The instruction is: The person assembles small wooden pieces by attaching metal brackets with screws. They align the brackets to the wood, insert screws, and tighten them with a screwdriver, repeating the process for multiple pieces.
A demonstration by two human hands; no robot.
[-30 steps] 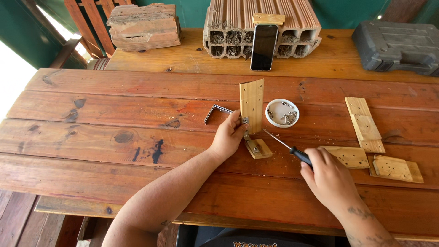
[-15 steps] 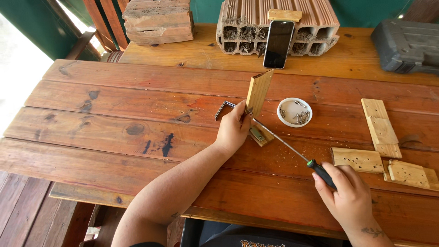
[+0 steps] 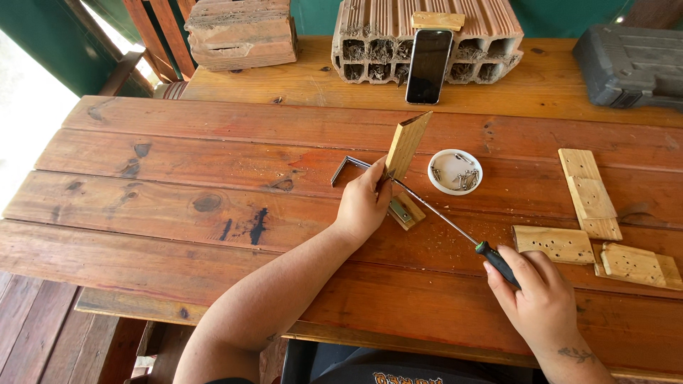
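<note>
1. Since a moment ago, the right hand (image 3: 542,302) has been sliding back along the desk (image 3: 178,213), lowering the screwdriver (image 3: 455,231).
2. It is closing around the black handle; keeping the shaft in line with the screw would help.
3. The left hand (image 3: 363,206) is pinching the upright wooden block (image 3: 405,146) at mid-desk, steadying it on the flat piece (image 3: 407,211).
4. Beyond, the white dish of screws (image 3: 455,171) is sitting within reach.
</note>
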